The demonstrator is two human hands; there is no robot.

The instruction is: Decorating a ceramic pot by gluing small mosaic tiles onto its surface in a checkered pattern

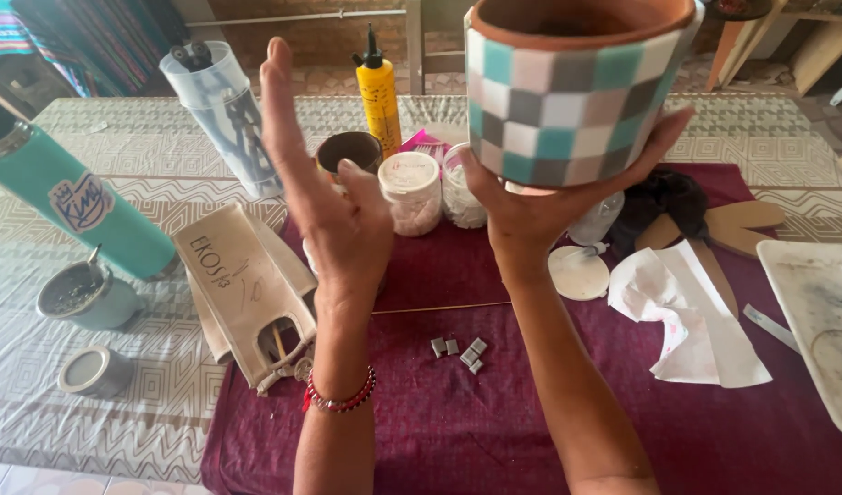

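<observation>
At the far left a big teal bottle (68, 197) lay tilted on the pale patterned tablecloth (118, 403). Just below it sat a round metal cup (86, 298) with a straw in it, and a small round tin (93, 369) sat near the cup. Next to them lay a tan cloth bag (242, 289), partly on the dark red cloth (494, 422). Behind the bag stood a tall clear plastic tube (224, 115). The left hand (325, 183) was up in the air, flat and open, with its fingers straight and apart, and it held nothing. A red bead bracelet (340, 401) went around that wrist. Behind the hand stood a yellow glue bottle (380, 96) with a black tip, a brown cup (349, 149), and two small jars (412, 191) side by side. A few small grey square tiles (459, 350) lay on the red cloth between the two arms. The right hand (540, 206) was lifted high and cupped under a clay flower pot (572, 87), with the fingers wrapped around its bottom. The pot was upright in the air above the table and was covered in teal, grey and white squares. Under it lay a round white lid (579, 273), then crumpled white paper (692, 312), and at the far right a white tray (820, 312).
</observation>
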